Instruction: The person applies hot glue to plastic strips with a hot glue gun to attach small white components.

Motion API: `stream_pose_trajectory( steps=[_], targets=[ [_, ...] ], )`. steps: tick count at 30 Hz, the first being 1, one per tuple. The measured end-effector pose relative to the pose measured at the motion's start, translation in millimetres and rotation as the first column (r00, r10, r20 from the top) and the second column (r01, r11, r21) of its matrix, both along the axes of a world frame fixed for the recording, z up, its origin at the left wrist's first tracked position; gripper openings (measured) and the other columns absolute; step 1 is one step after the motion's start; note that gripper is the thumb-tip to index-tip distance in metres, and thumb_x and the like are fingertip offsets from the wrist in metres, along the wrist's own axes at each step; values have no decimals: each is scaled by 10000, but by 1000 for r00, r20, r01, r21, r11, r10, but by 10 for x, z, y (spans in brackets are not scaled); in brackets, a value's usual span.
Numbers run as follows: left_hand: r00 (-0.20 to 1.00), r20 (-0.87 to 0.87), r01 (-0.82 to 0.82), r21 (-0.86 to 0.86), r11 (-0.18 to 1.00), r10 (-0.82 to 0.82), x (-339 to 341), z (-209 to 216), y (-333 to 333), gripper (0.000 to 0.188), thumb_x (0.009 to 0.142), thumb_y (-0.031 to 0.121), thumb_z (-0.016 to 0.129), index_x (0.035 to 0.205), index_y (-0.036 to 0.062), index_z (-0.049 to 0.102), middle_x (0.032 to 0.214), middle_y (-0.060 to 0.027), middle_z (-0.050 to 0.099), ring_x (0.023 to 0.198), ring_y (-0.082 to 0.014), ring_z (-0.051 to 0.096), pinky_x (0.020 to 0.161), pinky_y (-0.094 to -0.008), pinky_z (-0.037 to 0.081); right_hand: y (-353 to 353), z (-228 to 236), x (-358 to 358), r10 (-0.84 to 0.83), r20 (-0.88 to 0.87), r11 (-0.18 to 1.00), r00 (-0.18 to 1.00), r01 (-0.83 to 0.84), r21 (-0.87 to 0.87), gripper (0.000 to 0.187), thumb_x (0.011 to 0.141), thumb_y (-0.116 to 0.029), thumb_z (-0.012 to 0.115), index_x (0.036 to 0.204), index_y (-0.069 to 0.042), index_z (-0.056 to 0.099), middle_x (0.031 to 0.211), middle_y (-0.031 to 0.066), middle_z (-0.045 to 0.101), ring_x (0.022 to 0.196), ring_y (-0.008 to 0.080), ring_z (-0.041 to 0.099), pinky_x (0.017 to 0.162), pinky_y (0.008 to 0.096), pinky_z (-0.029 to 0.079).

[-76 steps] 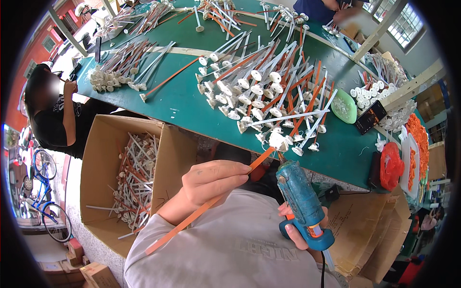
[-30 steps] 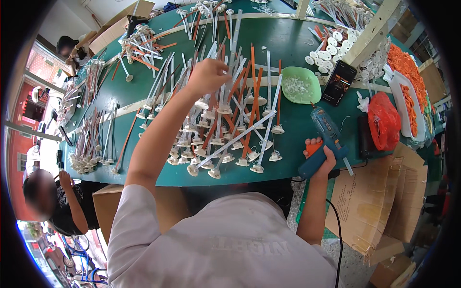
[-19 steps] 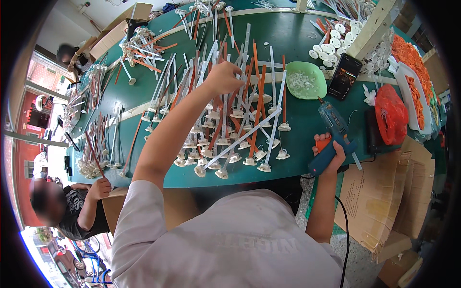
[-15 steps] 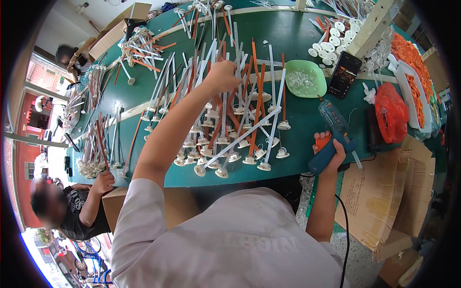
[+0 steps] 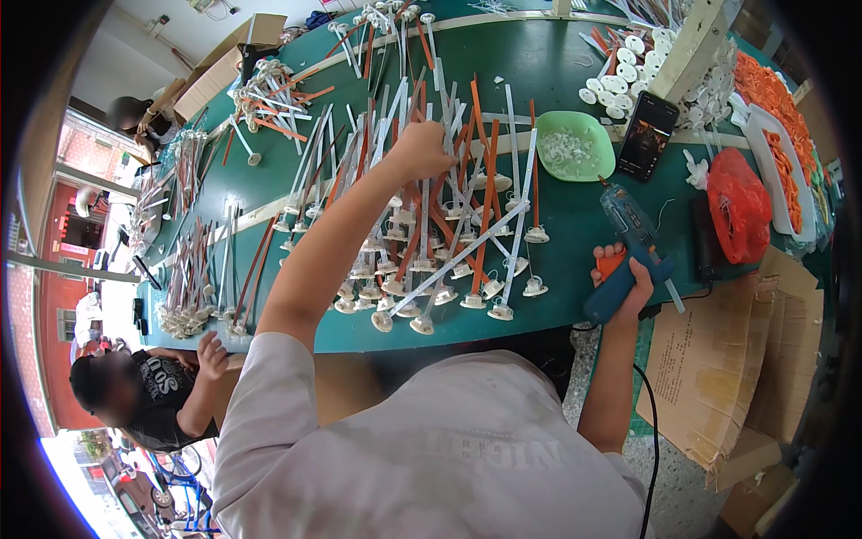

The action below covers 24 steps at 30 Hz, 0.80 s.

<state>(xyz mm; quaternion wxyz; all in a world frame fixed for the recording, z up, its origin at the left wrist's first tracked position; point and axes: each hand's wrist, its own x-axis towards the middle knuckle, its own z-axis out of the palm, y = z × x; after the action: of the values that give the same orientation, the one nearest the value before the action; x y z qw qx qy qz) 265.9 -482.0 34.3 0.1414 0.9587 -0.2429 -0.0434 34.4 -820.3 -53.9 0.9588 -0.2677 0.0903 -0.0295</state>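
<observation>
Within my right hand (image 5: pixel 637 295) is a blue hot glue gun (image 5: pixel 639 242), fingers wrapped round its handle at the orange trigger. Its nozzle points away, near the green bowl (image 5: pixel 575 148) of small clear bits. My left hand (image 5: pixel 424 151) is closed over the far ends of a dense spread of white and orange flat strips (image 5: pixel 492 202). Each strip ends in a white round base (image 5: pixel 501 312) at the near side. The curled fingers hide what, if anything, they pinch.
A phone (image 5: pixel 648 135) lies right of the bowl, near a wooden post (image 5: pixel 696 58) and white discs (image 5: pixel 620 85). Further right are a red plastic bag (image 5: pixel 738 207), a white tray (image 5: pixel 774 162) of orange pieces and cardboard (image 5: pixel 700 377). A co-worker (image 5: pixel 171 395) sits at the left.
My left hand has come slightly nearer over the strips, its fingers more curled. The right hand keeps the glue gun. The co-worker's hand at left has moved away from the strips there.
</observation>
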Motion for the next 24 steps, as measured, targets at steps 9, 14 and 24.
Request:
stream_pose_trajectory(
  steps=[9,14,24],
  targets=[
    [999,29,-29,-3,1000,29,-144,16,-15,373,733,257,805,870,-60,663,748,-200,703,757,-355,713,734,-414,551,4,28,4,6,27,1000,1000,-6,14,351,827,-260,636,1067,-20,544,1028,115,560,1083,262,543,705,343,550],
    [976,201,-42,-199,979,83,-548,535,75,433,792,268,792,1058,-56,687,782,-166,727,682,-234,710,652,-336,543,-4,3,48,21,0,1000,1000,-21,5,335,829,-263,629,1054,-28,550,1035,107,563,1092,261,544,733,355,530],
    [536,-67,261,-935,241,-841,-2358,909,210,233,880,226,753,879,-1,703,978,-103,715,867,-298,646,728,-389,510,32,87,38,31,-7,999,999,-31,-22,377,842,-272,629,1092,-20,505,1067,114,513,1114,243,502,747,340,564]
  ],
)
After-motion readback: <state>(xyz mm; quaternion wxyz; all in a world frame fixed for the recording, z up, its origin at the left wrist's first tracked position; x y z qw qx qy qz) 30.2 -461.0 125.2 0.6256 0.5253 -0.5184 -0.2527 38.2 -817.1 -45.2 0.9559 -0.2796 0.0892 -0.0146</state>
